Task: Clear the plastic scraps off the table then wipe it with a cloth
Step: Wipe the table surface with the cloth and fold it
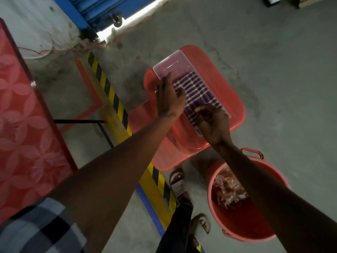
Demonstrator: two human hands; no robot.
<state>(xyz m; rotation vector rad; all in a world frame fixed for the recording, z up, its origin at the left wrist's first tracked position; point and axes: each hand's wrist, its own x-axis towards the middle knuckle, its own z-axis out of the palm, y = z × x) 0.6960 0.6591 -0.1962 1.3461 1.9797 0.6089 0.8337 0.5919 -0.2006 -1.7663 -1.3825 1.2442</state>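
Note:
A clear plastic tray [175, 66] with rows of dark purple slots lies across the top of a red plastic stool [224, 84]. My left hand [168, 96] rests flat on the tray's left edge, fingers spread. My right hand [212, 123] is closed on the tray's near end, fingers curled over its rim. A red bucket [269, 232] at the lower right holds a heap of clear plastic scraps [229, 190]. The table [27, 125], covered in a red flowered cloth, stands at the left, away from both hands.
The concrete floor carries a yellow-and-black hazard stripe [113, 99] running under my left arm. My sandalled feet [179, 181] stand between the stool and the bucket. A blue shutter [94, 10] and a white wall base lie at the top left.

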